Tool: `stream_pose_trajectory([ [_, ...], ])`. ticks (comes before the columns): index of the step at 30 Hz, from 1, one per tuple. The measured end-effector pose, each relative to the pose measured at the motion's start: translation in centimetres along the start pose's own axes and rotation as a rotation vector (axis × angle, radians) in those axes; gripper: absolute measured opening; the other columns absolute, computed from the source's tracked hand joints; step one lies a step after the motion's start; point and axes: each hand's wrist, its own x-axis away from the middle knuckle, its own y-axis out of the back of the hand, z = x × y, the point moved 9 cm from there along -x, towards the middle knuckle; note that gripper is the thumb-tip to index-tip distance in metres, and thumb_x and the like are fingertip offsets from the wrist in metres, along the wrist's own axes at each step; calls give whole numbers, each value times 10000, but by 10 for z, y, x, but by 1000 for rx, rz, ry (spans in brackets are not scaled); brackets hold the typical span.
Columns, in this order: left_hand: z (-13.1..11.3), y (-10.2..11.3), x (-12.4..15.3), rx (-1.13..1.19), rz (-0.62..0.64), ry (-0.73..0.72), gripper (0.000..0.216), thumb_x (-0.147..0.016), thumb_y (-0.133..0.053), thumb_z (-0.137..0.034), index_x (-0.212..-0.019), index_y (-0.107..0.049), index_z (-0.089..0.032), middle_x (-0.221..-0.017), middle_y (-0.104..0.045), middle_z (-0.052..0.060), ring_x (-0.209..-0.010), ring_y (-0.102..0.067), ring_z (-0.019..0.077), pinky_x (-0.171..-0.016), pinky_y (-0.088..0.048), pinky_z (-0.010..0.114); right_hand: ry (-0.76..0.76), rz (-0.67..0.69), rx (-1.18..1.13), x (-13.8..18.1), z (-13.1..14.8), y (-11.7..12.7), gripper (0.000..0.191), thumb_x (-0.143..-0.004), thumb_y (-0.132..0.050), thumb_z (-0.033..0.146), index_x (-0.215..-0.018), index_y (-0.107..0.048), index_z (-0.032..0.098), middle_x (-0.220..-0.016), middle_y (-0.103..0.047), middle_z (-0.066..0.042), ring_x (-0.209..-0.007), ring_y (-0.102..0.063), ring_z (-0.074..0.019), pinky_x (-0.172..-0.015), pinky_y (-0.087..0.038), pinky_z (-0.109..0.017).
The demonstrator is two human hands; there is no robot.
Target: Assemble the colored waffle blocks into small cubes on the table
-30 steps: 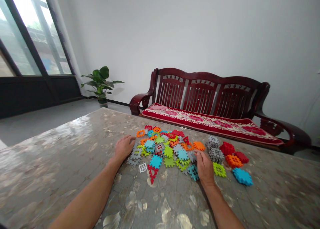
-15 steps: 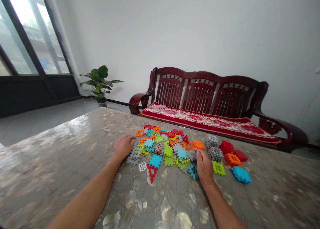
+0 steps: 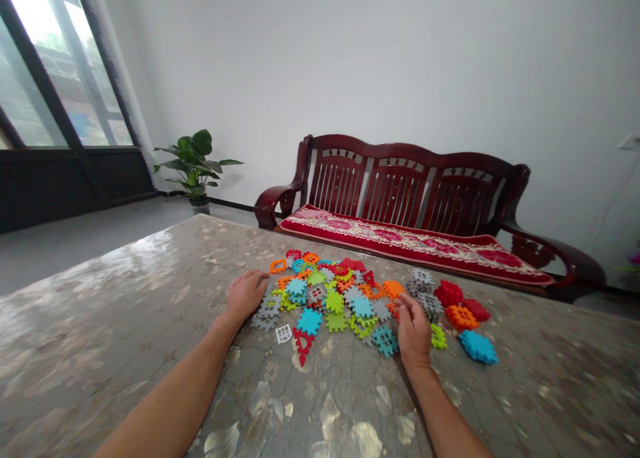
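Right hand (image 3: 414, 333) shifted onto orange piece (image 3: 394, 307), fingers pinching, left hand (image 3: 243, 297) flat, open.

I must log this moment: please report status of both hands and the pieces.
Left hand flat on grey pieces at pile edge. Right hand on table among loose coloured pieces; grasp unclear. Sorted stacks at right.

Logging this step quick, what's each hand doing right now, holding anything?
Left hand: open, resting flat at the left edge of the pile of toy tiles, gripping nothing.
Right hand: fingers curled at the pile's right side; whether it holds a tile cannot be told.
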Motion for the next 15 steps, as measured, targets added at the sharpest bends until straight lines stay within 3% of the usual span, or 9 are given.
stream_pose_trajectory([
  [8, -2, 2, 1, -6, -6, -2, 414, -910, -387, -327, -1159, -712, -261, -1340, -643, 62, -1241, -576, 251, -1068, -414, 403, 222, 187, 361, 11, 26, -20, 398, -848, -394, 312, -1053, -715, 194, -1066, -745, -92, -1006, -662, -240, -921, -473, -372],
  [15, -2, 3, 1, -3, -3, 0, 409, -910, -395, -333, -1165, -708, -270, -1336, -648, 56, -1254, -568, 241, -1086, -400, 398, 337, 305, 592, 22, 37, -35, 360, -862, -407, 203, -995, -740, 230, -969, -743, -56, -927, -663, -203, -858, -480, -317],
])
